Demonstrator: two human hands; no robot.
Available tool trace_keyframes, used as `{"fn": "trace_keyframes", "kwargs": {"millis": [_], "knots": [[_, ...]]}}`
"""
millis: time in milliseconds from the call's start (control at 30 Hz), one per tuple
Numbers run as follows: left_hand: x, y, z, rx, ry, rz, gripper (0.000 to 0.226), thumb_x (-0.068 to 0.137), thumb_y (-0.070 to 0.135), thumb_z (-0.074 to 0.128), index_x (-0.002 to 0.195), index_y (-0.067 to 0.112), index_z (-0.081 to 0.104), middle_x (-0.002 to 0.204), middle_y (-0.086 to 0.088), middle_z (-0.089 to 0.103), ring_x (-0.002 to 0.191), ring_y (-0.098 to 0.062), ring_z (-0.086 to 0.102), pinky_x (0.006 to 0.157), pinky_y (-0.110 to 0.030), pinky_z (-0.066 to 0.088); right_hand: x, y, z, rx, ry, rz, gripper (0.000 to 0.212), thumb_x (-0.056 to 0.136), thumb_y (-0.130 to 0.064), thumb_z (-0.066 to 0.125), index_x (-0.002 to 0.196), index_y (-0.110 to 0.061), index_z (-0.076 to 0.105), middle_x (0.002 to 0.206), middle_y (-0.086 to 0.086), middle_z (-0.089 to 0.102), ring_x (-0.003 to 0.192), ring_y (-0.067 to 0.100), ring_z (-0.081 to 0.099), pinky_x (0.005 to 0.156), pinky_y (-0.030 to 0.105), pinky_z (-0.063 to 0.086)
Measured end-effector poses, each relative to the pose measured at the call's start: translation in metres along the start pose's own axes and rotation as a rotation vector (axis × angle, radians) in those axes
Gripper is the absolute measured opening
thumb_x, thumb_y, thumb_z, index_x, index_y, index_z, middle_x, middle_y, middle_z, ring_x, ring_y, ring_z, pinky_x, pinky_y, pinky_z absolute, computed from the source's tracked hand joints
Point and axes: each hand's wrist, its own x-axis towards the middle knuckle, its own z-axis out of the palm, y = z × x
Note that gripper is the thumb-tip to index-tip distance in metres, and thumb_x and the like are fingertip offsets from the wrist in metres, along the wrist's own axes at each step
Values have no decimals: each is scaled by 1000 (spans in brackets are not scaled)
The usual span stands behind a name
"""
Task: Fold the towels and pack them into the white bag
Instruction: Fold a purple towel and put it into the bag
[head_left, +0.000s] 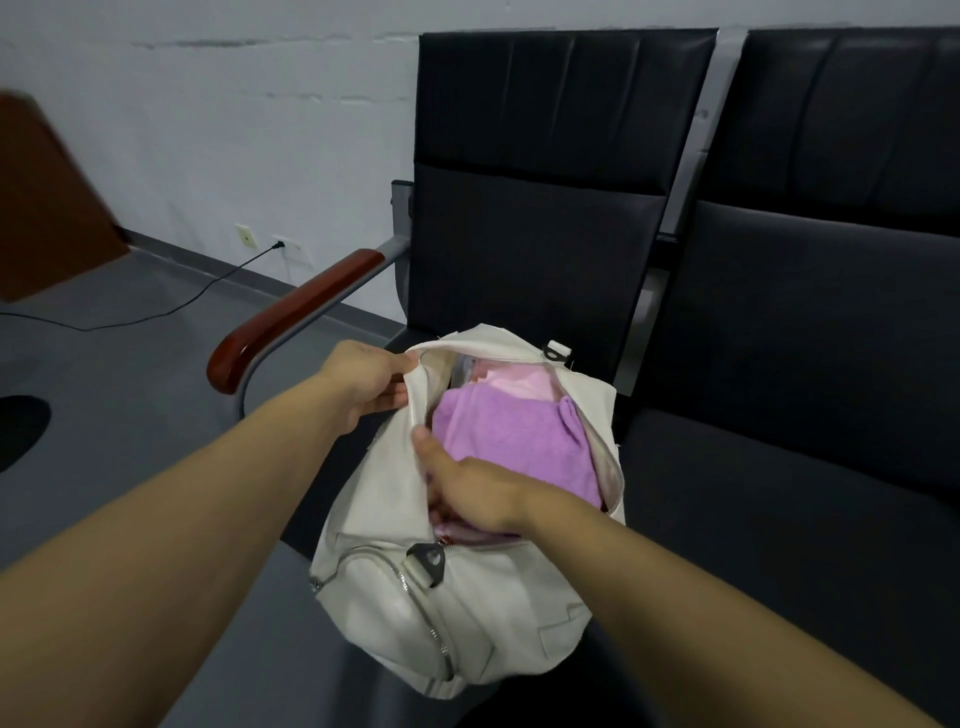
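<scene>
- Towels sit inside the white bag (457, 587): a purple towel (514, 441) fills most of the open mouth, and a pink towel (519, 382) shows behind it at about 12 o'clock.
- Both look folded and packed; no loose towel shows anywhere else, so the task seems close to finished. Whether more towels lie out of view, I cannot tell.
- What looks left is settling the purple towel down and perhaps closing the zip, which stands open along both edges of the mouth.
- Left hand (363, 382), at 9 o'clock of the opening, pinches the bag's rim between thumb and fingers and pulls it wide; its grip is clenched on the bag's fabric.
- Right hand (467, 488), at 6 o'clock of the opening, reaches into the mouth over the near end of the purple towel. Its fingertips are hidden inside the bag, so I cannot tell whether its grip is released or grasping the towel.
- The bag rests on the dark seat (779, 493) of a row of black padded chairs, near the seat's front edge.
- A wooden armrest (296, 317) on a grey metal frame stands at 10 o'clock from the bag.
- Beyond are a grey floor, a pale wall with a socket (246, 239), and a black cable (156, 312) trailing from it across the floor.
</scene>
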Motion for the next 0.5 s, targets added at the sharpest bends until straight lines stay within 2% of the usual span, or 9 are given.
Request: {"fn": "trace_keyframes", "kwargs": {"millis": [67, 133, 233, 333, 433, 500], "knots": [[-6, -2, 2, 22, -16, -2, 19, 95, 18, 72, 102, 1, 73, 96, -13, 75, 81, -21, 71, 65, -29, 59, 1, -4, 12, 27, -87, -19, 110, 55, -107, 10, 78, -13, 62, 76, 7, 63, 73, 21, 54, 92, 36, 41], [-13, -7, 2, 9, -27, -11, 16, 98, 17, 67, 101, 2, 72, 94, -11, 74, 79, -20, 70, 66, -29, 58, -5, -4, 12, 116, -56, -6, 99, 71, -99, 14, 77, -14, 65, 77, 6, 66, 68, 17, 57, 82, 31, 44], [-23, -21, -1, -54, -51, -14, 19, 101, 17, 62, 97, 4, 75, 85, -8, 72, 71, -16, 65, 63, -27, 58, -21, 3, -4, 174, -17, -68, 103, 88, -84, 13, 92, -2, 74, 93, 16, 75, 84, 23, 69, 92, 31, 50], [-40, -40, 4, -119, -109, 27, 23, 103, 21, 58, 101, 7, 76, 85, -6, 72, 70, -16, 62, 66, -27, 58, -38, 5, -15, 165, -94, -43, 96, 94, -76, 13, 105, 0, 70, 101, 17, 74, 88, 23, 69, 88, 31, 51], [-62, -66, 16, -68, 5, 150, 18, 102, 21, 59, 99, 12, 74, 84, -2, 72, 62, -7, 61, 62, -22, 51, -51, 2, -15, 168, -156, 40, 92, 90, -82, 16, 100, -6, 67, 100, 15, 73, 92, 27, 67, 83, 34, 51], [-79, -87, 21, 61, 80, 286, 18, 102, 27, 59, 97, 19, 74, 84, 6, 72, 67, -1, 65, 67, -23, 50, -58, 1, -14, 181, -137, 48, 87, 92, -80, 18, 91, -7, 66, 94, 13, 72, 87, 25, 66, 83, 34, 50]]}}
